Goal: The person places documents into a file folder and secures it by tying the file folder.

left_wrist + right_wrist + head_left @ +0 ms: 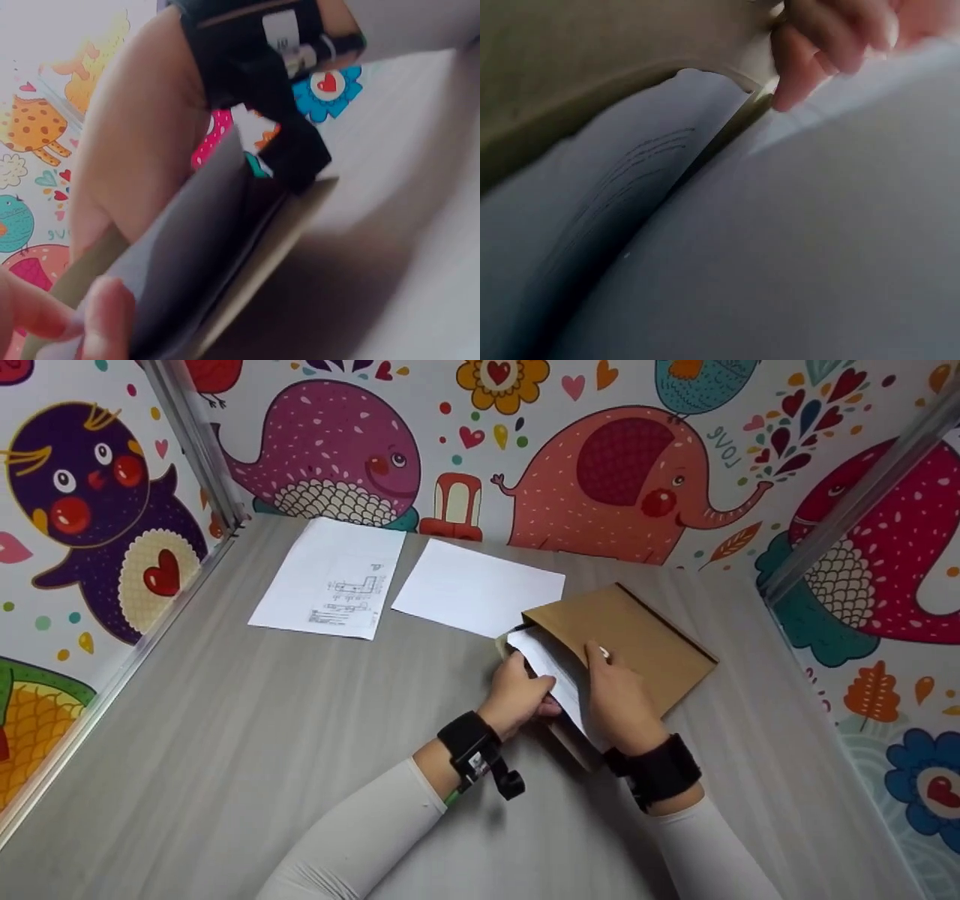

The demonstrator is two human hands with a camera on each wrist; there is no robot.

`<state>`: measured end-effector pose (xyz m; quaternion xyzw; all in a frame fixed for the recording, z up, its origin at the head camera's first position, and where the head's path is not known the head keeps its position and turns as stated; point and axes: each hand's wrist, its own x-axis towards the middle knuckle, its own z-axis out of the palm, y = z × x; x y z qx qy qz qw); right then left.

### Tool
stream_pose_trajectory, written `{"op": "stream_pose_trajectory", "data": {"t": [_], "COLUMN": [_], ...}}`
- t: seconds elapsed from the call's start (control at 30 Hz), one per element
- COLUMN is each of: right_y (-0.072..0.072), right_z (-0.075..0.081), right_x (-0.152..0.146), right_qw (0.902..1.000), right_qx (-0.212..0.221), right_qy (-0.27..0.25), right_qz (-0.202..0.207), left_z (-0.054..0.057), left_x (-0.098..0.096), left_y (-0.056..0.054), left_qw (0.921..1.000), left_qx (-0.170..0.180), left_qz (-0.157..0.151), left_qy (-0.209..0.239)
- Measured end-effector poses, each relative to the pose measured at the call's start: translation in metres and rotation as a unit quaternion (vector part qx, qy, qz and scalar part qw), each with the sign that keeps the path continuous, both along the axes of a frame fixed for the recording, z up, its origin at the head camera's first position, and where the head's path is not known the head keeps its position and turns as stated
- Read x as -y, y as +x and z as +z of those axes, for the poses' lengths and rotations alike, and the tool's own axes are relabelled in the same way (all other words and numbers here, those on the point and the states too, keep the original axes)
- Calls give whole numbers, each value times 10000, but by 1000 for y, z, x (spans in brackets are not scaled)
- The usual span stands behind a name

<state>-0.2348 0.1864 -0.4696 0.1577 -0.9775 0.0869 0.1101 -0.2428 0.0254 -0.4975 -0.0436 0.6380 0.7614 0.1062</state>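
Note:
A brown paper envelope (652, 649) is held tilted above the table, its long mouth gaping toward me. White printed sheets (641, 150) sit partly inside it; lines of text show in the right wrist view. My left hand (517, 696) pinches the near edge of the sheets and envelope between thumb and fingers. The right hand (622, 701) grips the envelope's upper panel at the mouth, one digit lying on the outside; its other fingers are hidden. A small white bit (605, 654) shows beside that digit, too small to identify.
Flat on the grey table (337, 720) lie a sheet with a technical drawing (330, 577) at the back left and a blank white sheet (476, 585) beside it. Cartoon-printed wall panels (480, 442) stand around the back and sides.

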Motion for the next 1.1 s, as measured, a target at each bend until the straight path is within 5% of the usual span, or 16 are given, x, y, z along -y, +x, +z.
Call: {"op": "stream_pose_trajectory", "data": {"t": [0.23, 0.4, 0.63, 0.9, 1.0, 1.1], "right_y": [12, 16, -3, -24, -31, -36], "right_z": [-1, -1, -6, -7, -7, -7], "right_x": [12, 19, -7, -60, -74, -84], "right_qw": [9994, 9991, 9987, 9982, 9917, 9776], "right_qx": [-270, -182, -267, 562, 1253, 2035], "right_qy": [173, 265, 379, 192, 156, 176], "right_qz": [100, 289, 206, -83, -253, -508], "left_z": [-8, -8, -6, -1, 6, 13], "left_x": [5, 6, 9, 23, 38, 63], "left_y": [-4, -5, -7, -14, -22, -32], "left_qw": [9958, 9956, 9992, 9956, 9833, 9478], "left_qx": [-251, -123, -63, -205, -590, -1217], "left_qz": [-133, -162, -217, -217, -300, -286], "left_qy": [-867, -918, -344, -883, -1697, -2934]}}
